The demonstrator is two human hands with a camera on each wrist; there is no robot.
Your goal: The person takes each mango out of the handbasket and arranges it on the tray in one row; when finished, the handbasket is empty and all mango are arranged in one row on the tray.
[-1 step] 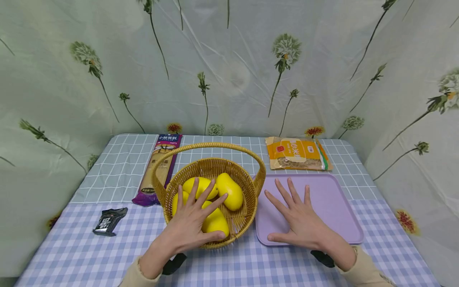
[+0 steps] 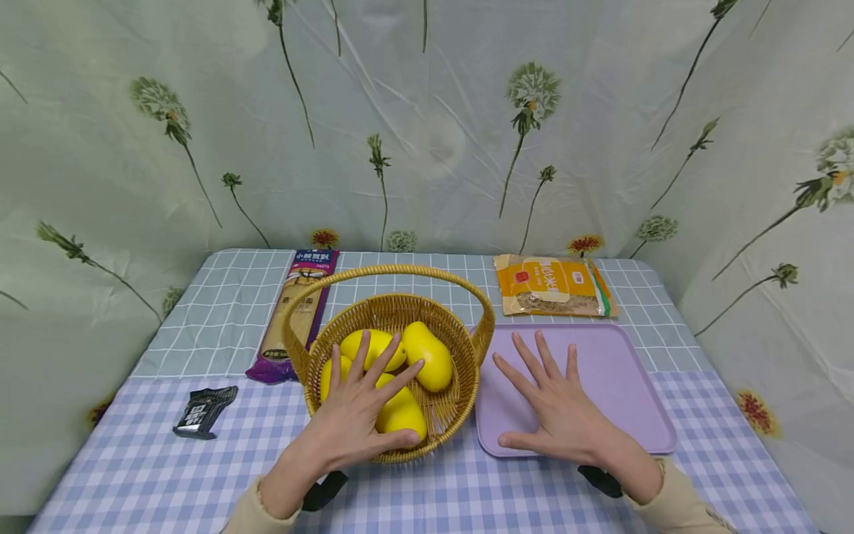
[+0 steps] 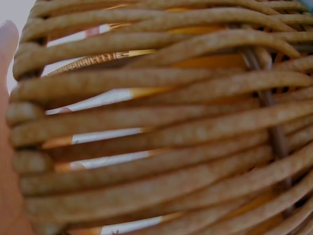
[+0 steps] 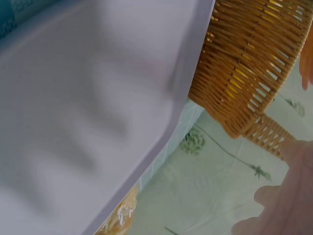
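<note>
A woven wicker basket (image 2: pixel 387 311) with a tall arched handle holds several yellow mangoes (image 2: pixel 428 356). Over its front left part is my left hand (image 2: pixel 356 419), fingers spread wide, holding nothing and hiding parts of the fruit. Weave of the basket wall (image 3: pixel 146 125) fills the left wrist view up close. My right hand (image 2: pixel 563 411) hovers palm down above a lilac tray (image 2: pixel 620 386), its fingers spread and holding nothing. From the right wrist, the tray (image 4: pixel 98 73) and the basket's side (image 4: pixel 244 54) are seen, with fingers (image 4: pixel 288 196) at the lower right.
Behind the basket on the left lies a pasta packet (image 2: pixel 287 319). A small black wrapped packet (image 2: pixel 203 411) lies at the left. An orange bag (image 2: pixel 554 285) is behind the tray. Checked cloth (image 2: pixel 427 504) covers the table; a flowered curtain (image 2: pixel 440 89) hangs behind.
</note>
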